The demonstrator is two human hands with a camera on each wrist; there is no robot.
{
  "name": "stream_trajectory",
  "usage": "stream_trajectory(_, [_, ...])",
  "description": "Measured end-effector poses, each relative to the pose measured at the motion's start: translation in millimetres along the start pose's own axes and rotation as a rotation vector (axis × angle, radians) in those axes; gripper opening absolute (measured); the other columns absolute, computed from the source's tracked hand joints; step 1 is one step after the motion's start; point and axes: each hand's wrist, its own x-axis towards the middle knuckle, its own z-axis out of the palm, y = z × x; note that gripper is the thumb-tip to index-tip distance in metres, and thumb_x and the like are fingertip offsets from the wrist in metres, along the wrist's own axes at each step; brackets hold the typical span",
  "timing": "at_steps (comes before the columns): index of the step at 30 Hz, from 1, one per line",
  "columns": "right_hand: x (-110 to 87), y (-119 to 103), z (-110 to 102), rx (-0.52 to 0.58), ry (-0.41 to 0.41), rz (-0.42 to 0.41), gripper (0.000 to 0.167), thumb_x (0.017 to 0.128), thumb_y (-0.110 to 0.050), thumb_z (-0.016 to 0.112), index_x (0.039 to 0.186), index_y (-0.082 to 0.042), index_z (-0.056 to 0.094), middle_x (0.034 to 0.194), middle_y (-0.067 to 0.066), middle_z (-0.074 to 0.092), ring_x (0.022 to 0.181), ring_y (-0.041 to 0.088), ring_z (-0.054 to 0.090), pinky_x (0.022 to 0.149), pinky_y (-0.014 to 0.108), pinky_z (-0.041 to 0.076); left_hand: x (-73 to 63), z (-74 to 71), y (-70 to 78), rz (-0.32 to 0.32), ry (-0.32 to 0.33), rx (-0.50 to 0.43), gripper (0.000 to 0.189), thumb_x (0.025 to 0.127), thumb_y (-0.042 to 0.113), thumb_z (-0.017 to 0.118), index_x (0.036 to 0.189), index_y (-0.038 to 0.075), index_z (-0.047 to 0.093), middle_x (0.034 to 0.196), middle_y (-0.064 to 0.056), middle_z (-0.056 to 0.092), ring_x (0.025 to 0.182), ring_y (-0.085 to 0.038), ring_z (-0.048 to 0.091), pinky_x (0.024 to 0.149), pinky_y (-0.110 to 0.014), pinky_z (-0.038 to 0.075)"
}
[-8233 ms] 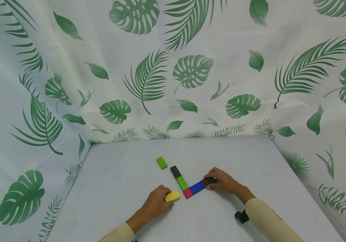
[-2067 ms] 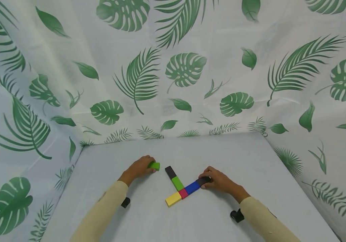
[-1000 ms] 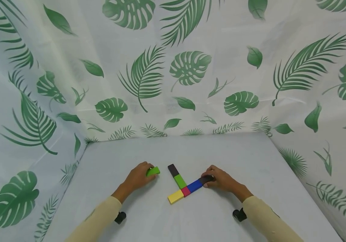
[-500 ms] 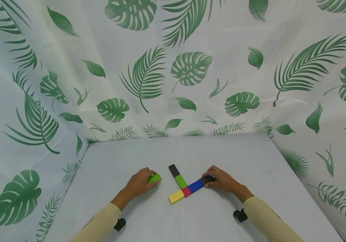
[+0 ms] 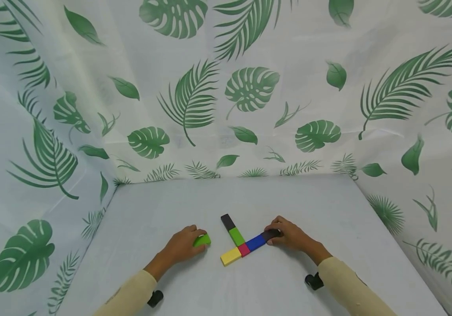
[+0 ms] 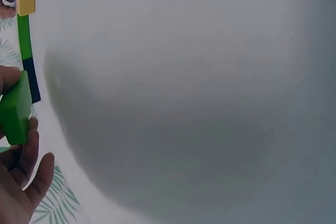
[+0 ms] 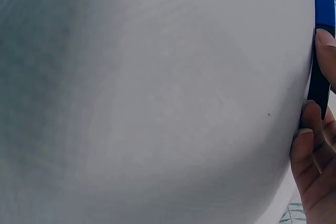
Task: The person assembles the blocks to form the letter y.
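Note:
My left hand (image 5: 184,243) pinches a green block (image 5: 202,240), held left of the joined row; the left wrist view shows the same green block (image 6: 17,109) between thumb and fingers. My right hand (image 5: 291,232) grips the black block (image 5: 270,235) at the row's right end, its thumb on it in the right wrist view. That row runs from this black block through a blue block (image 5: 256,242) and a small red block (image 5: 243,250) to a yellow block (image 5: 231,256). From the red one, another green block (image 5: 236,237) and a black block (image 5: 227,221) branch away toward the back left.
A white table surface (image 5: 163,197) lies under everything. Leaf-print cloth (image 5: 249,131) walls it in at the back and both sides. A small black device (image 5: 313,281) sits under the right wrist, and another black device (image 5: 155,298) under the left.
The yellow block has gone from my left hand to beside the red block. My left hand has since taken the loose green block and brought it nearer. My right hand stays on the black block.

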Motion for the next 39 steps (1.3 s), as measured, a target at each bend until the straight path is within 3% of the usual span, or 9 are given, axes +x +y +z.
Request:
stream_trajectory(15, [-0.8,-4.2,-2.5,-0.013,0.004,0.019,0.036,0.087,-0.036,0.078,0.119,-0.022,0.071,0.111,-0.004,0.056,0.103,0.016,0.055,0.090,0.039,0.050,-14.7,4.1,7.9,-0.013,0.033,-0.048,0.037,0.088,0.036,0.074,0.119,0.016,0.070,0.086,0.007,0.050,0.074,-0.005,0.041,0.063,-0.021,0.039])
stream_trajectory(26, [-1.2,-4.4,-1.6,-0.001,0.008,0.020,0.036,0.085,-0.035,0.080,0.118,-0.021,0.071,0.110,-0.004,0.056,0.101,0.016,0.055,0.087,0.038,0.050,-24.5,4.4,12.6,-0.040,0.009,-0.061,0.034,0.090,0.036,0.071,0.116,0.013,0.067,0.094,0.007,0.061,0.080,-0.003,0.047,0.067,-0.022,0.045])
stream_trajectory(39, [0.3,-1.2,-0.1,0.000,-0.009,0.031,0.037,0.086,-0.037,0.079,0.119,-0.022,0.071,0.111,-0.005,0.056,0.103,0.015,0.055,0.089,0.039,0.050,-29.5,2.7,18.6,-0.035,0.034,-0.072,0.040,0.089,0.038,0.071,0.119,0.011,0.071,0.090,0.008,0.058,0.076,-0.002,0.043,0.062,-0.018,0.040])
